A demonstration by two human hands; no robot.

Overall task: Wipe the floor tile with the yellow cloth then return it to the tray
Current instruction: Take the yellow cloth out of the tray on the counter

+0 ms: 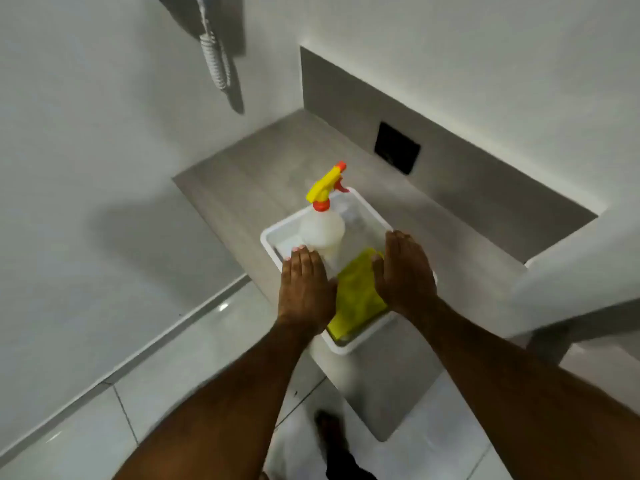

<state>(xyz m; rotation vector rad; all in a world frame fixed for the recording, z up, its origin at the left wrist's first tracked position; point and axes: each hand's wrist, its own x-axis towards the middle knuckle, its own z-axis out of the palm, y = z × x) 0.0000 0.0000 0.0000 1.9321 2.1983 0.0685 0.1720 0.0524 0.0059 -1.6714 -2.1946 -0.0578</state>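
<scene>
A white tray [346, 346] stands on a grey tiled ledge. The yellow cloth [356, 299] lies folded in the tray's near half, showing between my two hands. My left hand [306, 287] hovers flat, palm down, over the tray's left rim, its fingertips near the spray bottle. On the other side, my right hand [403, 271] is also flat and palm down over the tray's right rim, its thumb side at the cloth's edge. Neither hand grips anything.
A clear spray bottle [322, 230] with a yellow and orange trigger head stands in the tray's far half. The grey ledge [242, 181] meets white walls, with a black plate [396, 152] on the back panel. Glossy white floor tiles [166, 372] lie below. A white coiled hose [216, 60] hangs on the wall.
</scene>
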